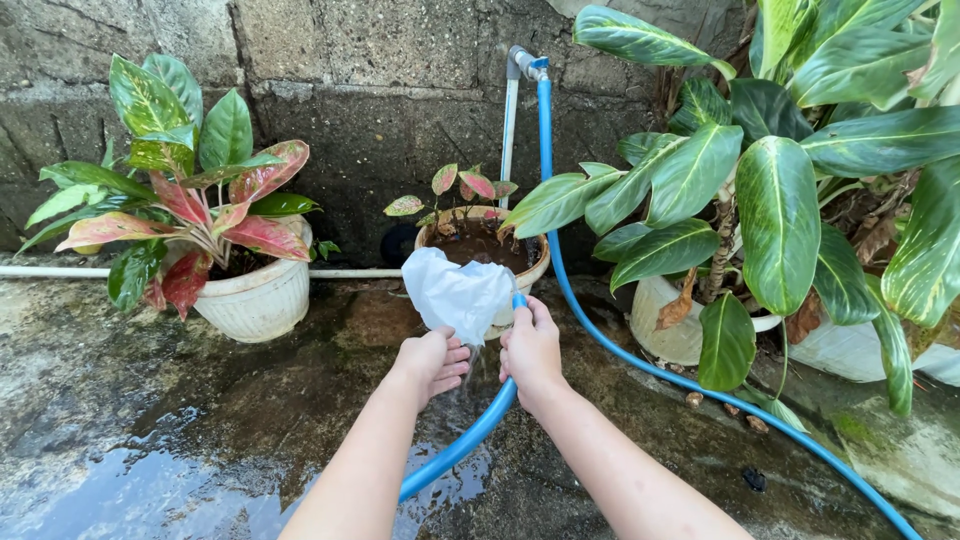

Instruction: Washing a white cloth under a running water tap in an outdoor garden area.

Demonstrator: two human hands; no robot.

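- The left hand (432,362) is closed, pinching the white plastic bag (458,292), which rises just beyond it.
- The right hand (531,347) grips the blue hose (470,435) end, held beside the bag, its length trailing near-left.

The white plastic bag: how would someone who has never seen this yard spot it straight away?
Find the tap on the stone wall and follow the blue hose round to the two hands. The white plastic bag is pinched by the left hand, beside the right hand. It is crumpled, thin film; the white pots are rigid.
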